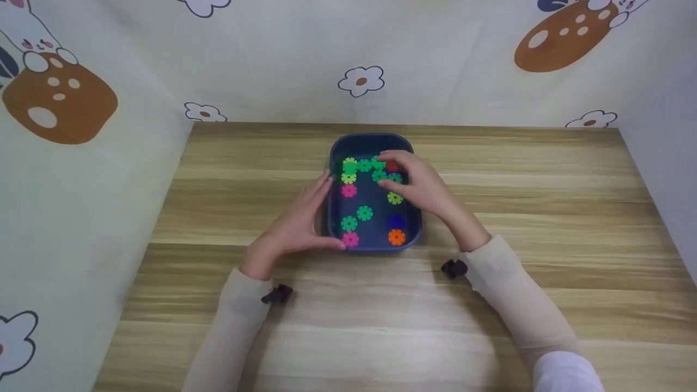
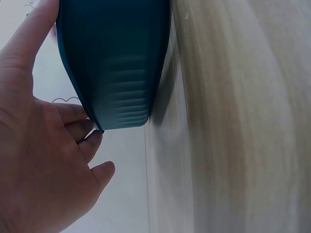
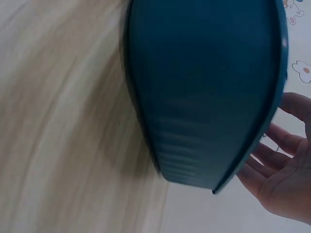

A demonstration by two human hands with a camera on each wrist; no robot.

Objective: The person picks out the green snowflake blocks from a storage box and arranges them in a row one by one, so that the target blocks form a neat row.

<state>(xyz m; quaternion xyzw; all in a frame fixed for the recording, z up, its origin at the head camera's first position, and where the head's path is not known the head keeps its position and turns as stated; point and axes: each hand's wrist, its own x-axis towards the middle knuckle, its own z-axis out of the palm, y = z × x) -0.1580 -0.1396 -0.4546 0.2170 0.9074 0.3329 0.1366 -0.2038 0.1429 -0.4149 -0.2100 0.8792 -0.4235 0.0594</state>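
Note:
A dark blue plastic tray (image 1: 370, 142) stands on the table, holding several flower-shaped discs. Along its left side lie yellow, green and pink discs, among them a pink disc (image 1: 349, 190). My left hand (image 1: 291, 223) rests at the tray's left edge, fingers straight along the rim and thumb at the near left corner. Over the right half reaches my right hand (image 1: 418, 182), thumb and fingers apart around green discs (image 1: 379, 176); nothing held is visible. Both wrist views show the tray's outer wall (image 2: 107, 73), with the discs inside hidden.
An orange disc (image 1: 396, 237) and a blue disc (image 1: 396, 221) lie in the near right corner of the tray. The wood-grain table (image 1: 348, 321) runs back to a pale patterned cloth (image 1: 272, 65). Dark wrist devices (image 1: 277, 294) sit at both cuffs.

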